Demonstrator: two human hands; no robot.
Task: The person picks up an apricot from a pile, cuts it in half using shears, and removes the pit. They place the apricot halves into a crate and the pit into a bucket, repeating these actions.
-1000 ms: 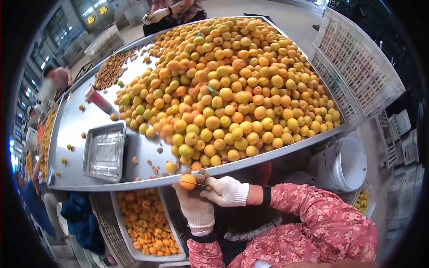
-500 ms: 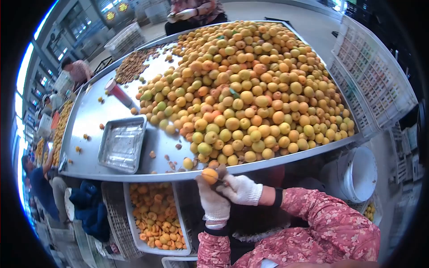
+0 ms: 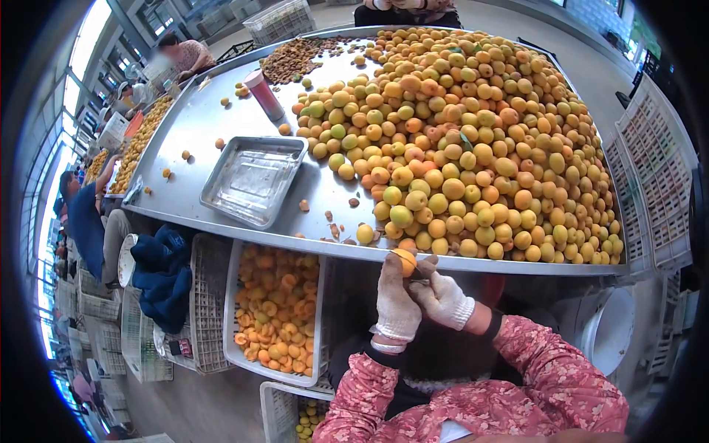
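In a soiled white knit glove, my left hand (image 3: 397, 308) is closed round an orange apricot (image 3: 405, 260) just off the table's front edge. Against the fruit's right side, my right hand (image 3: 445, 299), gloved too, has its fingers pinched together. Whatever sits between those fingers is too small and dark to make out. Beyond both hands a large pile of apricots (image 3: 473, 155) covers the right part of the metal table (image 3: 177, 193). Left of my hands, a white crate (image 3: 320, 325) below the table edge holds halved apricots (image 3: 277, 310).
A metal tray (image 3: 255, 181) lies on the table near a red cylindrical container (image 3: 264, 96). Pits (image 3: 295, 60) are heaped at the far edge. Plastic crates (image 3: 653, 162) stand at the right, with a white bucket (image 3: 611, 332) below. Other people are at the far side and left.
The view has swung left, so the table and my hands appear farther right. Both hands stay together at the apricot, whose orange cut or seam side is turned differently.
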